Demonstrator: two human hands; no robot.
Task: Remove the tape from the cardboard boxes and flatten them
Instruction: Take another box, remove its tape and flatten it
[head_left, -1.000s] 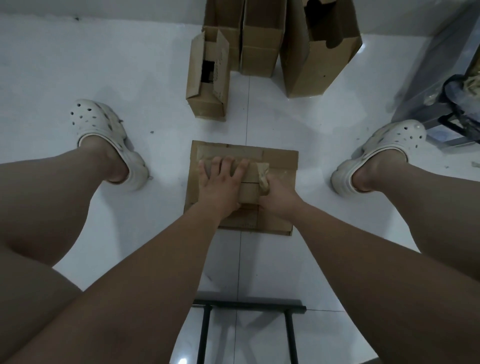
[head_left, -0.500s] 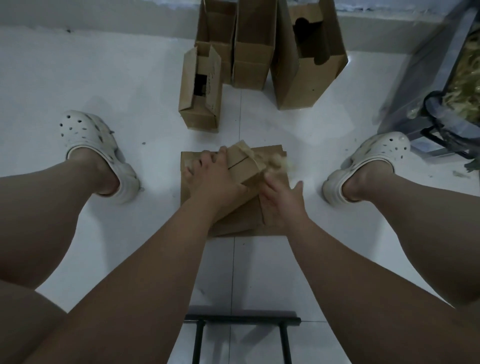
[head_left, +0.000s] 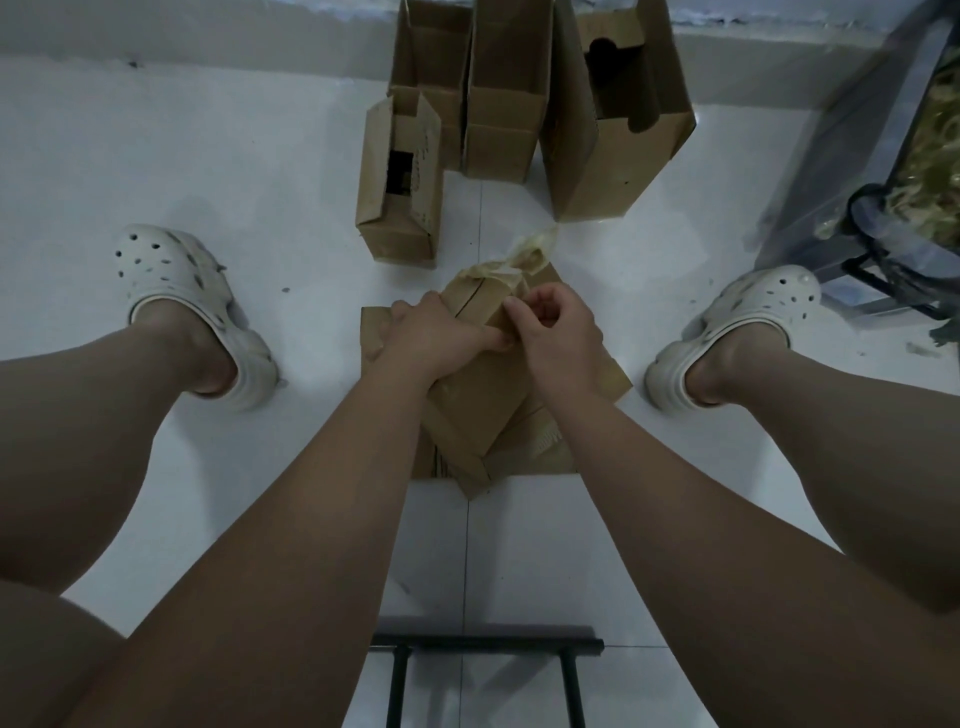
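While you hold the small box (head_left: 478, 395) tilted over the flattened cardboard (head_left: 602, 376), its near corner reaches just past that sheet's near edge. A crumpled strip of pale tape (head_left: 532, 252) hangs off the box's far end, over the sheet's far edge. Your left hand (head_left: 439, 332) wraps over the box's upper left side, fingers curled round it. Your right hand (head_left: 558, 332) sits just beside it, thumb and fingers curled and pinching at the box's right edge; whether they have tape or only cardboard between them cannot be told. Just beyond the sheet's far left corner stands a narrow open box (head_left: 400, 208), and further beyond it three taller boxes (head_left: 506, 104) stand side by side against the wall. Left of the sheet is your left clog (head_left: 192, 306), right of it your right clog (head_left: 737, 322), both on the white tiled floor (head_left: 208, 156). Nearer to you than the sheet lies a black metal frame (head_left: 488, 647). Far right of the sheet sits a clear container (head_left: 883, 171).
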